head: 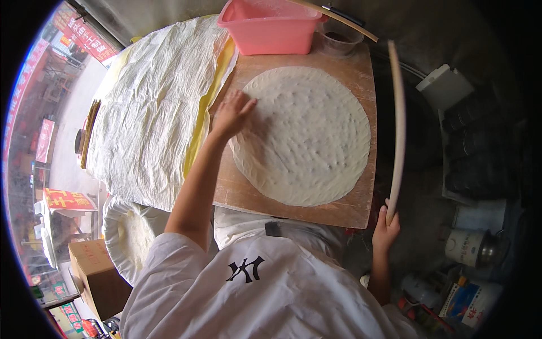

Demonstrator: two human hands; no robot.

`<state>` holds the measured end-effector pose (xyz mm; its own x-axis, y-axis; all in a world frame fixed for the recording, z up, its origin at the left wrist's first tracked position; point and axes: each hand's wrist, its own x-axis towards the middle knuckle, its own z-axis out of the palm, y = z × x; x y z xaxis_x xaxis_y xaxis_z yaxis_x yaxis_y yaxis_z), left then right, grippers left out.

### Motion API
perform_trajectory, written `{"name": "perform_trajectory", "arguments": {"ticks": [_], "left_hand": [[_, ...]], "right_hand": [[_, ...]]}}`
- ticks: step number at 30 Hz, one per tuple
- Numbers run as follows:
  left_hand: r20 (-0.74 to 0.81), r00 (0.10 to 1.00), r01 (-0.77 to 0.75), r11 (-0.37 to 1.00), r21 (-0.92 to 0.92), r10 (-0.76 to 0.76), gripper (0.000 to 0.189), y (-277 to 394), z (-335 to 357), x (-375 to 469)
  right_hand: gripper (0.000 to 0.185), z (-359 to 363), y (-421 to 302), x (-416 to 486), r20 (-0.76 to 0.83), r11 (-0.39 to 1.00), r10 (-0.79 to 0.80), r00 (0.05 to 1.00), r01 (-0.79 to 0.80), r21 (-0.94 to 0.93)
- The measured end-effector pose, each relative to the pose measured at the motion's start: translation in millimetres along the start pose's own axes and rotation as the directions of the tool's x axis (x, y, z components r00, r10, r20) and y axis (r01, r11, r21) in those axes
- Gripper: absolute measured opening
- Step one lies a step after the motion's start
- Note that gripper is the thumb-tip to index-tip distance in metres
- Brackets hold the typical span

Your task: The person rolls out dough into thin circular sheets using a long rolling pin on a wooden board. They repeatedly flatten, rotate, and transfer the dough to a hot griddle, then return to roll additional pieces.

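Note:
A wide, round sheet of thin dough lies flat on a wooden board; small bumps dot its surface. My left hand is at the dough's upper left edge, palm down, with the thumb apart from the fingers and nothing held. Whether it presses on the dough or only hovers, I cannot tell. Off the board's right side, my right hand grips the near end of a long wooden rolling pin. The pin points away from me, clear of the dough.
A pink plastic basin and a clear plastic tub stand at the board's far edge, with a wooden stick above them. Left of the board spreads a crinkled white sheet. A cloth-lined basket and a cardboard box are lower left.

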<state>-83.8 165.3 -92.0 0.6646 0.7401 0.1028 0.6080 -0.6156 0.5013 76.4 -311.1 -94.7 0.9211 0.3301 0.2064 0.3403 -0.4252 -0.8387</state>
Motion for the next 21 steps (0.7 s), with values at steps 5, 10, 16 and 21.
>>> {"name": "perform_trajectory", "arguments": {"ticks": [5, 10, 16, 21], "left_hand": [[-0.141, 0.880, 0.365, 0.834, -0.413, -0.454, 0.031, -53.5, -14.1, -37.3], [0.001, 0.870, 0.475, 0.837, -0.272, -0.493, 0.029, -39.9, -18.1, -43.1], [0.047, 0.854, 0.502, 0.799, -0.331, -0.518, 0.031, -48.5, -8.8, -34.5], [0.184, 0.780, 0.618, 0.691, -0.376, -0.597, 0.073, 19.0, -25.8, -34.4]], "right_hand": [[0.023, -2.2, -63.9, -6.1, 0.276, 0.997, 0.061, 0.959, -0.046, -0.059], [0.024, 48.9, -98.3, -10.6, 0.470, 0.988, -0.077, 0.879, 0.002, 0.157], [0.039, 66.2, -90.8, -17.8, 0.437, 0.960, -0.274, 0.857, 0.268, 0.078], [0.054, 70.6, -97.4, -30.8, 0.408, 0.944, -0.275, 0.870, 0.325, -0.056]]}}
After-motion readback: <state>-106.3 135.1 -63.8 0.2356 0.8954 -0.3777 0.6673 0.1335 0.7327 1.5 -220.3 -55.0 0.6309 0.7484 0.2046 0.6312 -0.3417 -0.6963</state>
